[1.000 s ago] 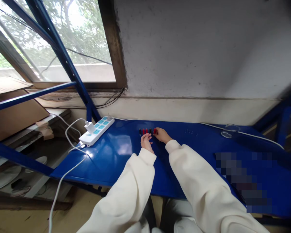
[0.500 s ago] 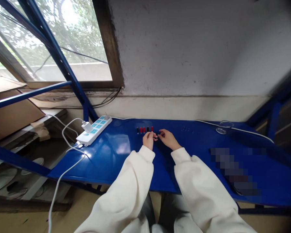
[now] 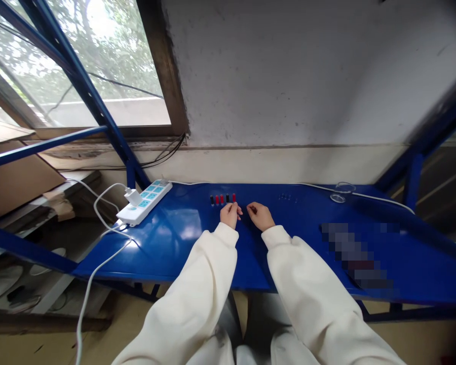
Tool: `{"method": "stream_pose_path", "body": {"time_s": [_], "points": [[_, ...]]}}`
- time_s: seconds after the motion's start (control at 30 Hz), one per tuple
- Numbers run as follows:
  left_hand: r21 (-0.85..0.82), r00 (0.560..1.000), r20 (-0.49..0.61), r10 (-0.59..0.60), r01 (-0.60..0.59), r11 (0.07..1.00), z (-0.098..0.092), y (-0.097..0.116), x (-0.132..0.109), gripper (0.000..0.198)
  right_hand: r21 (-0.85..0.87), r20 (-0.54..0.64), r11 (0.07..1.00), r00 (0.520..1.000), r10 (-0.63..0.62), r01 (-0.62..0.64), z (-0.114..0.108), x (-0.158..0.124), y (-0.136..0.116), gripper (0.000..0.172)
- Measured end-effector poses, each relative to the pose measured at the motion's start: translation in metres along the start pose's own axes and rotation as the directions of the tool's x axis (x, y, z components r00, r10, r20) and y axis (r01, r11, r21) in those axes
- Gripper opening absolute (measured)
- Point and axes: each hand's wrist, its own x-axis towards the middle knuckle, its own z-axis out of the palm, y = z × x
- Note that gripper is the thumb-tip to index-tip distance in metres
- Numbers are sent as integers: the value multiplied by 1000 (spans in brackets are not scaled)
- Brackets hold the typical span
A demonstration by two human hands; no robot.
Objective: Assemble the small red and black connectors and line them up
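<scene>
Several small red and black cylinders with pale lower ends stand in a row on the blue table point(image 3: 182, 253); a black cylinder point(image 3: 212, 199) is at the left end and a red cylinder point(image 3: 234, 197) at the right end. My left hand point(image 3: 230, 215) is just in front of that right end, its fingers curled and thumb close to the fingertips. Whatever it holds is too small to make out. A short gap away, my right hand point(image 3: 261, 216) hovers low over the table with its fingertips pinched together. Its grip is hidden too.
Tiny clear pieces point(image 3: 288, 196) lie right of the hands. Farther right are clear round items point(image 3: 337, 198) beside a white cable and a blurred-out dark object point(image 3: 353, 256). A white power strip point(image 3: 146, 204) with a plugged-in adapter sits at the left edge.
My hands have drawn slightly apart, and the fingers of my right hand are folded in more. The whole view has shifted a little; the row of cylinders looks unchanged.
</scene>
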Motion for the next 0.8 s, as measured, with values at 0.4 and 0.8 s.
{"method": "stream_pose_path", "body": {"time_s": [0.4,0.8], "points": [[34,1000,-2,22,-22,999,-1,-2,1,26,-17,2,999,999,-34,34,0,-1,-1,20],[35,1000,3,7,-7,999,-1,-2,2,26,-34,-3,998,999,-50,50,2,0,-1,18]]}}
